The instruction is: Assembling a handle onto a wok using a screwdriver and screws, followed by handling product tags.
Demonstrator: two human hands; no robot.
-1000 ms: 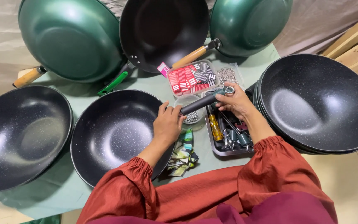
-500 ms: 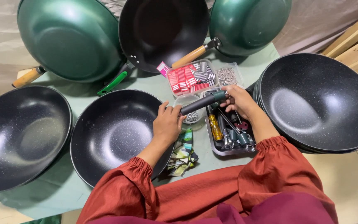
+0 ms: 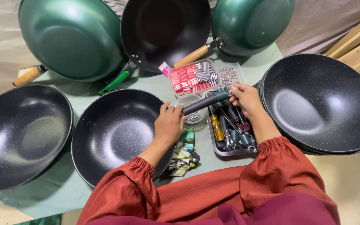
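Handle [image 3: 207, 102], dark and rod-like, spans the gap between both hands, its long axis running from the wok's rim up and to the right toward the tray. The left hand [image 3: 169, 125] closes its fingers over the handle's lower end, right at the rim of the handleless wok [image 3: 115, 133], thumb side lying on the rim. The right hand [image 3: 246, 98] pinches the upper end, where a grey-green collar shows; fingers curl around it, though I cannot tell whether a small tool is also tucked in that grip. The left hand is the nearer one to the wok; the right sits away from the wok, over the tray.

Outward from the wok: just right of its rim a small clear tub [image 3: 193, 109] of screws lies under the handle, and a metal tray [image 3: 230, 135] holds more handles, a yellow screwdriver and loose hardware. Beyond the wok's far rim sits a box [image 3: 193, 76] of red and grey tags beside a bag of small parts. Crumpled wrappers [image 3: 184, 154] lie at its near right edge. A stack of black woks [image 3: 321, 104] stands well right; another black wok [image 3: 21, 133] lies just left, and green ones [image 3: 69, 37] lean behind.
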